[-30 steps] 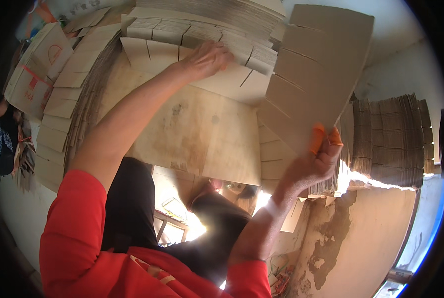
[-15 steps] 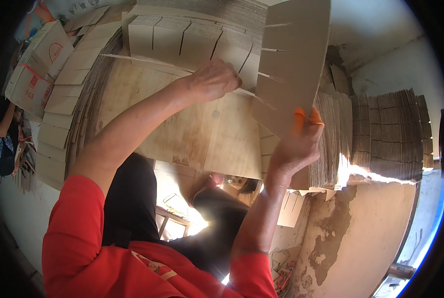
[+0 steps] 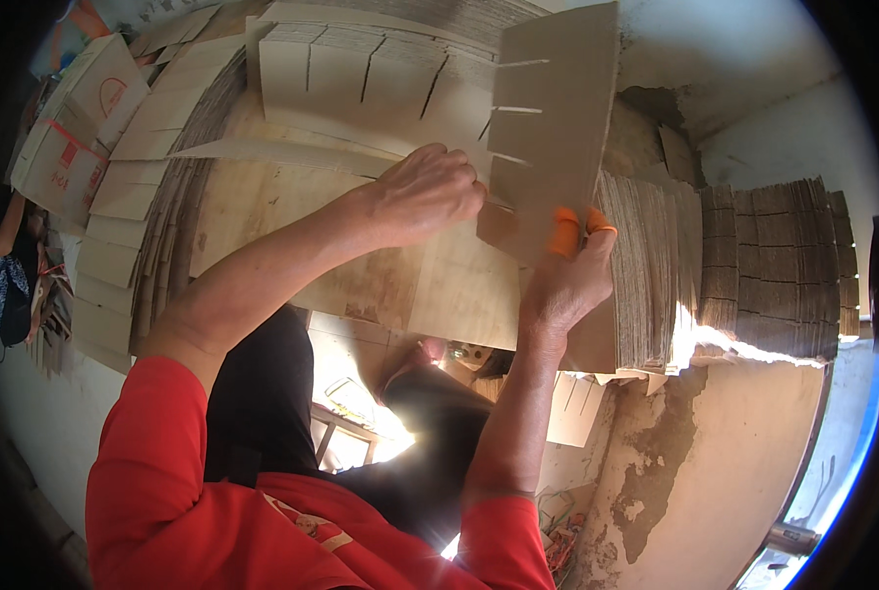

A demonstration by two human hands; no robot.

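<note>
My right hand [image 3: 569,277], with orange covers on the thumb and a finger, grips the lower edge of a slotted cardboard piece [image 3: 557,118] and holds it upright. My left hand [image 3: 425,192] is closed against that piece's lower left corner, above the wooden board [image 3: 292,236]. Behind the hands lies a row of slotted cardboard pieces [image 3: 361,84].
Stacks of flat cardboard pieces stand on edge at the right [image 3: 754,265] and fan along the left [image 3: 125,197]. Cardboard boxes [image 3: 71,123] sit at the far left, where another person [image 3: 2,275] is partly visible. Below are my dark trousers and a patchy floor [image 3: 695,462].
My right hand has swung the slotted piece leftward and upright toward the middle. My left hand has pulled back from the far stack and now meets the piece.
</note>
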